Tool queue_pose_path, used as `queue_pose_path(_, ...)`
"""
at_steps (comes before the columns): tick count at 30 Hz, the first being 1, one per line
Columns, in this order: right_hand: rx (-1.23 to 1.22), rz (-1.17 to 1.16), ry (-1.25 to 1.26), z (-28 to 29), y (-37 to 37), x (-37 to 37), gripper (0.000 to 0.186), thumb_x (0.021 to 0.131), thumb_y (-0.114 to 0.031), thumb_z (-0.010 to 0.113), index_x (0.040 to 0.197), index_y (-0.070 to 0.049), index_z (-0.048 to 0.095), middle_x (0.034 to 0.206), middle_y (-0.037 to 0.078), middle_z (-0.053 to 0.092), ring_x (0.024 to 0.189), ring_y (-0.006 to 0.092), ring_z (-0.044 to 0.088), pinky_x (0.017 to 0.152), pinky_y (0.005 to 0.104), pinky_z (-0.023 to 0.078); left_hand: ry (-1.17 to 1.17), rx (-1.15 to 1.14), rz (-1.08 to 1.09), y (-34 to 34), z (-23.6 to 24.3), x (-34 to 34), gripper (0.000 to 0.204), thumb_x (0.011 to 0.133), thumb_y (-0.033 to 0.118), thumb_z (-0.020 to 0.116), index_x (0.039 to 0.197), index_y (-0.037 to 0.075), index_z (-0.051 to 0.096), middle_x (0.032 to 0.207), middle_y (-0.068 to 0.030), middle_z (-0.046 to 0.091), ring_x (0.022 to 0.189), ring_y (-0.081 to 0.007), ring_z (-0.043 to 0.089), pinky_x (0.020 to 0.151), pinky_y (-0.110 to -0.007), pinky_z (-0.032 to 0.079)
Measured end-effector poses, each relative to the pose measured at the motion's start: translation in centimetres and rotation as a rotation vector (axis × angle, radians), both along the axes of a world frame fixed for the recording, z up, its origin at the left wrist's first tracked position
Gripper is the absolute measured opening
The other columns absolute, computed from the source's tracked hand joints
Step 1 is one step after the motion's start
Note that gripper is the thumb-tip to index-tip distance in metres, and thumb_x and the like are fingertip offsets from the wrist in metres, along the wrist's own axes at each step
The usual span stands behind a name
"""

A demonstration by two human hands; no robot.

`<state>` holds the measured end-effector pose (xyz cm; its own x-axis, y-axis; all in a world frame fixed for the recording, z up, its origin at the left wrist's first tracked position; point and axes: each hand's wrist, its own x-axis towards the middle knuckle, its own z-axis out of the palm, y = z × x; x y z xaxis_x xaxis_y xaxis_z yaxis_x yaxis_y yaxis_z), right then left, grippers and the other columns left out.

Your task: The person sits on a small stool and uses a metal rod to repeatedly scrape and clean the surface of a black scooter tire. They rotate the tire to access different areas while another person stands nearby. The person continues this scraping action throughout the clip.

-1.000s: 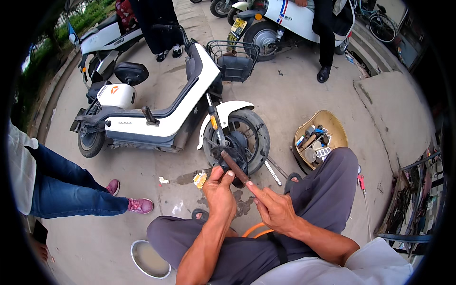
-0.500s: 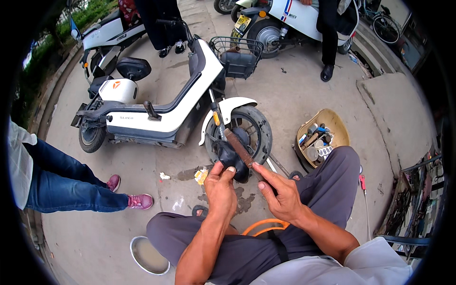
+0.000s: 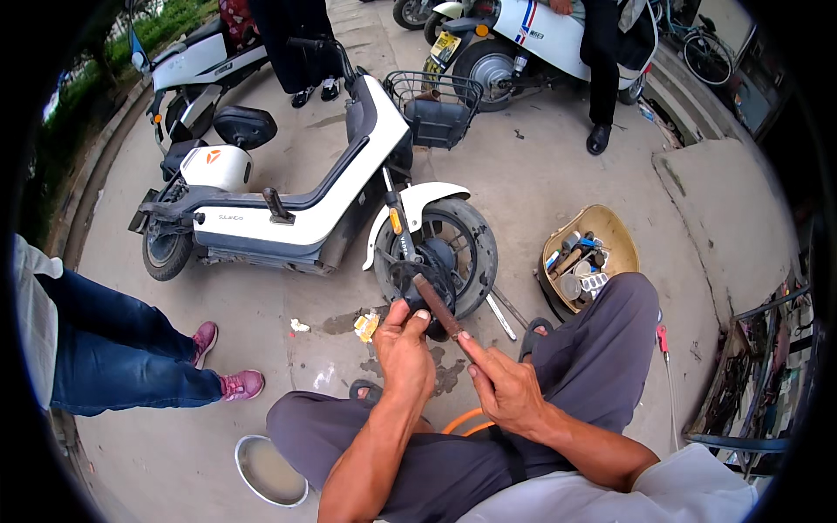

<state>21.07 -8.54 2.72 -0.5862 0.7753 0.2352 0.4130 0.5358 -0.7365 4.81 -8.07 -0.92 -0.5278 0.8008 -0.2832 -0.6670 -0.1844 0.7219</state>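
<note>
My left hand (image 3: 404, 353) grips a black rubber tube (image 3: 417, 286) that bulges up in front of my knees. My right hand (image 3: 504, 390) holds a rusty brown file (image 3: 436, 305), its far end lying across the tube just above my left thumb. Both hands are over my lap, in grey trousers, close together. Right behind them stands the front wheel (image 3: 455, 253) of a white electric scooter (image 3: 296, 200).
A tan basket of tools (image 3: 588, 261) sits on the concrete at right. A round water basin (image 3: 268, 471) is by my left knee. A person in jeans and pink shoes (image 3: 131, 366) stands at left. More scooters and people's legs are at the back. A metal rod (image 3: 500, 315) lies by the wheel.
The file's tip has slid along the tube and my hands have shifted slightly; the view has tilted a little, so the scooter sits lower in the picture.
</note>
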Motion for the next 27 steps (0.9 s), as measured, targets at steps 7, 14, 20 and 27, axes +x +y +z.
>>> queue_pose_path(7,0.076,-0.009,0.170,-0.2,5.3,-3.6,0.052,0.093,-0.002,0.061,0.144,-0.010,0.053,0.092,0.014,0.067,0.075,0.0319,0.068,0.065,0.0394,0.053,0.077,0.007,-0.044,0.0,0.5,-0.3,0.025,0.093,-0.010,0.052,0.112,-0.006,0.067,0.106,-0.0094,0.070,0.092,-0.0130,0.065,0.087,-0.027,0.052)
queue_pose_path(14,-0.043,0.011,0.057,-1.0,1.4,-0.7,0.050,0.093,0.003,0.060,0.142,-0.003,0.054,0.106,0.019,0.070,0.077,0.0295,0.070,0.067,0.0350,0.053,0.060,-0.002,-0.072,0.1,-0.3,0.0,0.025,0.092,-0.010,0.053,0.113,-0.004,0.066,0.106,-0.0065,0.068,0.094,-0.0118,0.063,0.087,-0.026,0.050)
queue_pose_path(20,0.061,0.030,0.072,-0.9,3.3,-2.5,0.055,0.093,-0.003,0.061,0.146,-0.011,0.050,0.084,0.013,0.061,0.069,0.0340,0.064,0.058,0.0434,0.050,0.059,0.012,-0.039,-0.1,0.3,0.0,0.022,0.093,-0.010,0.053,0.109,-0.004,0.066,0.104,-0.0084,0.069,0.090,-0.0124,0.064,0.085,-0.027,0.051)
queue_pose_path(27,0.056,-0.005,0.046,-0.9,3.2,-2.9,0.057,0.091,-0.001,0.062,0.146,-0.010,0.051,0.084,0.012,0.062,0.066,0.0324,0.063,0.058,0.0425,0.050,0.069,0.014,-0.047,0.0,-0.4,0.0,0.021,0.092,-0.011,0.054,0.107,-0.003,0.067,0.105,-0.0077,0.069,0.091,-0.0125,0.064,0.084,-0.027,0.051)
